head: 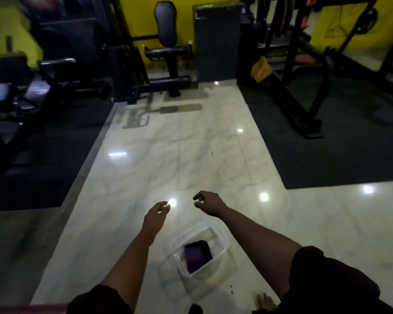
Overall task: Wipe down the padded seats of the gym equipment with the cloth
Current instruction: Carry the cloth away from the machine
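Left grip [156,215] and right grip [210,203] hover empty, fingers loosely spread. Just behind and between them, a clear tub [216,234] holds the purple cloth [196,256].

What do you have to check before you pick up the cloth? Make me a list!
1. Dark purple folded cloth is in the clear plastic tub: ok.
2. Left hand is free to grab: ok, it holds nothing.
3. Right hand is free: ok, it holds nothing.
4. Cloth is in a hand: not ok, both hands hover above the tub.
5. Cloth is clean and damp: cannot tell.
6. Black padded seat by the yellow wall is in sight: ok, across the shiny white tiled floor.
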A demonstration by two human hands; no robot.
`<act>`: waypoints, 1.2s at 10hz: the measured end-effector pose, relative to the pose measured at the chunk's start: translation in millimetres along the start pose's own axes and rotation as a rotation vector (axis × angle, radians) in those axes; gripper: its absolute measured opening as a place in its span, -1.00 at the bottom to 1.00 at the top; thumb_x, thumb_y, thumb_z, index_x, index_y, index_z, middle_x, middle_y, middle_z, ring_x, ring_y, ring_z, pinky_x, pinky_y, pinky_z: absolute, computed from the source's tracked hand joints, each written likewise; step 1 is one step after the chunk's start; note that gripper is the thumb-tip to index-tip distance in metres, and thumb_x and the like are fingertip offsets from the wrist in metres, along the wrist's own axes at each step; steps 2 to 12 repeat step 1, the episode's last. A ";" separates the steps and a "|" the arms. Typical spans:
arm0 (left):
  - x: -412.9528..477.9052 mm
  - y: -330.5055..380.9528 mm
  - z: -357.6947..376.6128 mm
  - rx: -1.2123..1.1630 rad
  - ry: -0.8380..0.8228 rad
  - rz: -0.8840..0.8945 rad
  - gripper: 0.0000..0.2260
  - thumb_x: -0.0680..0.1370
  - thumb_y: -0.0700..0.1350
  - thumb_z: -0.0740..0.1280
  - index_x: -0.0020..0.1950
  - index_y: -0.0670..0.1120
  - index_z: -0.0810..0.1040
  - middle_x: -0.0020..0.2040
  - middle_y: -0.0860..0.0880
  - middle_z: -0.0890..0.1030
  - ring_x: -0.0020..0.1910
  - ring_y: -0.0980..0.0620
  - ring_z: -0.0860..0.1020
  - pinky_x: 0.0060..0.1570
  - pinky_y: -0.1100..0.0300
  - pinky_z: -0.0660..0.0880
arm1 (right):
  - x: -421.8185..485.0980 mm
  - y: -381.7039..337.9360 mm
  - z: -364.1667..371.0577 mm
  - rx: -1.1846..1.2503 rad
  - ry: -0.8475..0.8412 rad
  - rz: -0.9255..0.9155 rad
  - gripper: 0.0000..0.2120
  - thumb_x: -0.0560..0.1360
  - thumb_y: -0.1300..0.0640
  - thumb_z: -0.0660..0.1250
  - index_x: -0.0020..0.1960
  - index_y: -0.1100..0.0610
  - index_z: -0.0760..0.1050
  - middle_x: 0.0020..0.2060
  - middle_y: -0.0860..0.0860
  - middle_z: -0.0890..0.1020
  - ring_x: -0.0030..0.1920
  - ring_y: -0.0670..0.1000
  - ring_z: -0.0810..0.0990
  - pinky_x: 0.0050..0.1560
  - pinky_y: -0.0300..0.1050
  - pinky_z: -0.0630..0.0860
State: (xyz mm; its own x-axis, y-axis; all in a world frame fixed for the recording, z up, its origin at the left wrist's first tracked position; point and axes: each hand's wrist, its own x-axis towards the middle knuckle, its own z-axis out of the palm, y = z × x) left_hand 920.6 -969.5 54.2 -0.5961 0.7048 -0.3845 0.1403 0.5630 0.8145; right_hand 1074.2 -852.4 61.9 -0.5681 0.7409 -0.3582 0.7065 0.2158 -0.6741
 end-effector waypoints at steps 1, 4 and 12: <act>5.3 15.7 15.4 -0.016 0.094 0.010 -0.73 0.58 -0.06 0.27 0.25 -0.09 0.52 0.20 -0.11 0.55 0.06 0.04 0.45 -0.01 0.23 0.31 | 21.6 4.1 -24.3 -0.038 -0.040 -0.088 -0.71 0.51 0.13 0.27 0.22 0.14 0.48 0.18 0.14 0.56 0.22 0.09 0.48 0.14 -0.17 0.37; 5.3 15.7 15.4 -0.016 0.094 0.010 -0.73 0.58 -0.06 0.27 0.25 -0.09 0.52 0.20 -0.11 0.55 0.06 0.04 0.45 -0.01 0.23 0.31 | 21.6 4.1 -24.3 -0.038 -0.040 -0.088 -0.71 0.51 0.13 0.27 0.22 0.14 0.48 0.18 0.14 0.56 0.22 0.09 0.48 0.14 -0.17 0.37; 5.3 15.7 15.4 -0.016 0.094 0.010 -0.73 0.58 -0.06 0.27 0.25 -0.09 0.52 0.20 -0.11 0.55 0.06 0.04 0.45 -0.01 0.23 0.31 | 21.6 4.1 -24.3 -0.038 -0.040 -0.088 -0.71 0.51 0.13 0.27 0.22 0.14 0.48 0.18 0.14 0.56 0.22 0.09 0.48 0.14 -0.17 0.37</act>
